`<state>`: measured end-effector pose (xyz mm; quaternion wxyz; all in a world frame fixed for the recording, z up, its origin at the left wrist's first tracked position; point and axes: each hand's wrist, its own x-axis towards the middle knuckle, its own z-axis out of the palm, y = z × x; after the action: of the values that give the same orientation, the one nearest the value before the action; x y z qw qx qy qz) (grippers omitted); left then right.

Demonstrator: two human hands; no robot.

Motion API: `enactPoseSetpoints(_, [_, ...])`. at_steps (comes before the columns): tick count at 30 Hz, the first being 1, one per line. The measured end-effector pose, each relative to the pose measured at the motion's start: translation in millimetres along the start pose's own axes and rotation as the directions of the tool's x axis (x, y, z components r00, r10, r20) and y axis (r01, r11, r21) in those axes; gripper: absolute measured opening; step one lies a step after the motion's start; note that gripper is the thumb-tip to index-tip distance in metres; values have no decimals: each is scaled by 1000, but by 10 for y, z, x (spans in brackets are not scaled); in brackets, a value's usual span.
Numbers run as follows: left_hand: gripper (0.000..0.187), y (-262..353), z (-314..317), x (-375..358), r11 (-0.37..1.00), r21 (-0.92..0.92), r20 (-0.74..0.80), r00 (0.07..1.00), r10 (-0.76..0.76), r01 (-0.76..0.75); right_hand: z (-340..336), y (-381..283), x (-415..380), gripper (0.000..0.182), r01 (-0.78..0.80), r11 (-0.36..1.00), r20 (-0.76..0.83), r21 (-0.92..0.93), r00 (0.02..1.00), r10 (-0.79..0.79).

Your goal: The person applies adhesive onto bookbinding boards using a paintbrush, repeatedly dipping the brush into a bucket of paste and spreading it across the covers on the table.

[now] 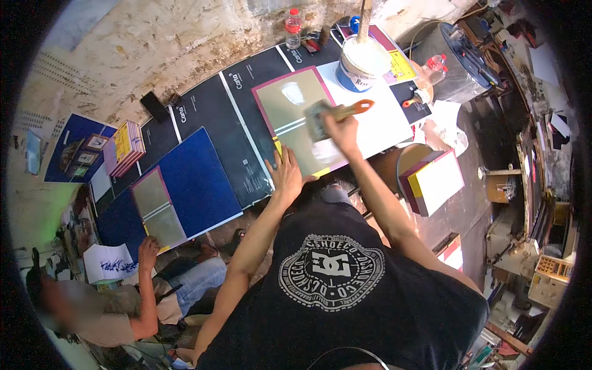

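My right hand (341, 131) is closed around a wide paintbrush with an orange-tipped handle (362, 107). Its bristle end is blurred over a grey-green cover sheet (290, 111) bordered in maroon and yellow. White wet-looking patches show on that sheet, near its top and beneath the brush. My left hand (285, 176) lies with fingers spread on the sheet's lower left edge, by a yellow strip. To the right of the sheet is a white board (388, 117), bearing a white and blue bucket (354, 79) with pale residue on its rim and a stick standing in it.
At left, a co-worker's hand (148, 251) touches a similar cover (159, 206) beside a dark blue sheet (200, 179). A book stack (125, 148), a phone-like black object (154, 106) and a plastic bottle (293, 31) stand along the wall. A boxy stack (435, 182) sits right.
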<state>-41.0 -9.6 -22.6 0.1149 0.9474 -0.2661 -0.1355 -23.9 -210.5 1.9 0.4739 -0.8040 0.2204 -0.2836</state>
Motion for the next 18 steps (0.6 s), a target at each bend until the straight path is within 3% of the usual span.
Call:
enactPoseSetpoints(2, [126,5,17,11,999,-22,9,1000,-22,23,260,138,-71,37,64,965,265,-253,964,6])
enactPoseSetpoints(4, [125,-4,72,12,999,36,-23,1000,-6,6,171,484,10,36,105,958,302,-268,953,-20])
enactPoseSetpoints(5, [125,-3,76,40,998,64,-45,999,-1,4,19,730,151,34,103,977,303,-188,952,-42])
enactPoseSetpoints(6, [125,14,70,59,998,62,-41,999,-3,6,-191,749,299,33,-37,976,265,-212,960,94])
enactPoseSetpoints(8, [124,46,40,74,998,66,-24,1000,-7,8,-519,957,657,35,115,964,158,-238,984,-78])
enactPoseSetpoints(9, [126,87,-33,105,997,74,19,999,-28,26,-625,908,831,29,19,968,126,-250,992,13])
enactPoseSetpoints(10, [126,107,-104,158,995,92,57,997,-48,43,-634,649,954,25,64,965,84,-253,995,-44])
enactPoseSetpoints(12, [125,170,-181,221,990,129,151,986,-77,57,-303,385,1105,28,175,984,-9,28,985,-175])
enactPoseSetpoints(14, [124,226,-214,280,986,149,214,971,-109,78,224,297,1154,30,365,929,-5,59,931,-366])
enactPoseSetpoints(16, [123,258,-226,314,983,157,233,963,-132,97,735,184,1016,36,80,995,247,57,965,-91])
enactPoseSetpoints(18, [121,248,-166,308,983,146,211,967,-142,113,999,311,1047,38,209,968,474,-139,872,-120])
